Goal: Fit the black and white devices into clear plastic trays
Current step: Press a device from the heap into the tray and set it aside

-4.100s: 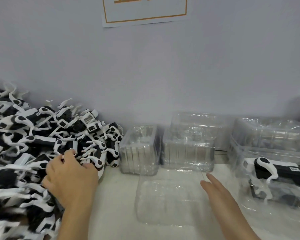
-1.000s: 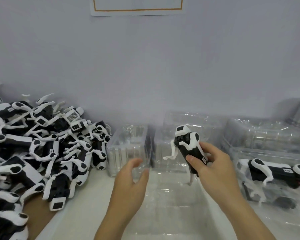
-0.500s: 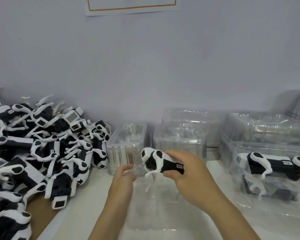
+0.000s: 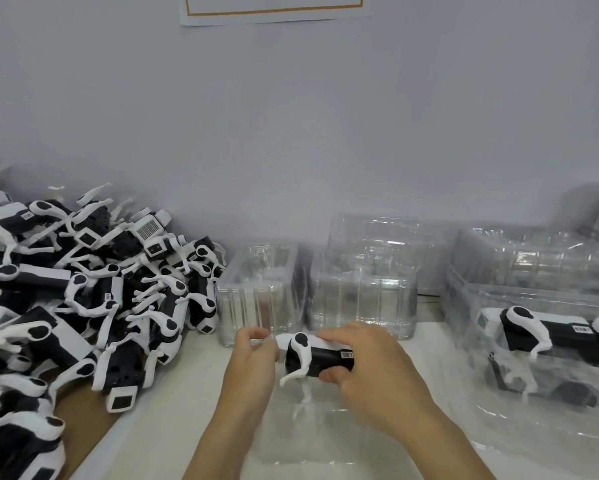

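Note:
A black and white device (image 4: 310, 356) lies level between both hands, just above a clear plastic tray (image 4: 325, 434) on the table in front of me. My right hand (image 4: 370, 375) grips its right end, thumb below and fingers over the top. My left hand (image 4: 253, 362) pinches its white left end. A big pile of the same devices (image 4: 83, 292) fills the left side. At the right, another device (image 4: 547, 332) lies in a clear tray (image 4: 499, 303).
Stacks of clear trays (image 4: 360, 292) stand along the grey wall behind the hands, with a narrower stack (image 4: 260, 296) beside the pile. More clear trays (image 4: 540, 254) are heaped at the back right. A brown patch of table (image 4: 83, 414) shows at lower left.
My right hand has turned the device from upright to level and lowered it toward the tray. My left hand, empty a second ago, now pinches its left end.

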The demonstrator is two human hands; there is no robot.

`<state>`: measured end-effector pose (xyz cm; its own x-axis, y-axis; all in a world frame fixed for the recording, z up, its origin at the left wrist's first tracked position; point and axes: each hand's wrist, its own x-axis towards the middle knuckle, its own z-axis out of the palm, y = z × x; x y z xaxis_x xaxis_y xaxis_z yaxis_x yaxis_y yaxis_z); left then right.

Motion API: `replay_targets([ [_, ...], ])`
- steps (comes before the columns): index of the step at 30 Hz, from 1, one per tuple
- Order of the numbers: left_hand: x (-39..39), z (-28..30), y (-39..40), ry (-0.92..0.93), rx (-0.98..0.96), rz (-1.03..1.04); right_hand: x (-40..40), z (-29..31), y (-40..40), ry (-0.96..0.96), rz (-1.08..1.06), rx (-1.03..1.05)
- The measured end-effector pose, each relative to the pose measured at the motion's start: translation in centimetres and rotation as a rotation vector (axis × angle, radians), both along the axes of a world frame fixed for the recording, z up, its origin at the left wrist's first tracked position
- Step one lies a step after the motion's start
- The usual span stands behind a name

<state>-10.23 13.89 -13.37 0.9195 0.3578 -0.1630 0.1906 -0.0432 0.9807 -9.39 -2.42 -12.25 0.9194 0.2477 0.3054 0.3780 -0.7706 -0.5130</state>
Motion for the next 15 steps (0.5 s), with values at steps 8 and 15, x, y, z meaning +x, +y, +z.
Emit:
replay_targets([
  [8,-0.4,0.2,0.2,0.077,-0.117,-0.074,0.2,-0.5,0.0,0.04,0.01,0.036],
  [15,0.5,-0.8,0.5,0.011,-0.08,-0.047,0.3,-0.7,0.2,0.022,-0.025,0.039],
])
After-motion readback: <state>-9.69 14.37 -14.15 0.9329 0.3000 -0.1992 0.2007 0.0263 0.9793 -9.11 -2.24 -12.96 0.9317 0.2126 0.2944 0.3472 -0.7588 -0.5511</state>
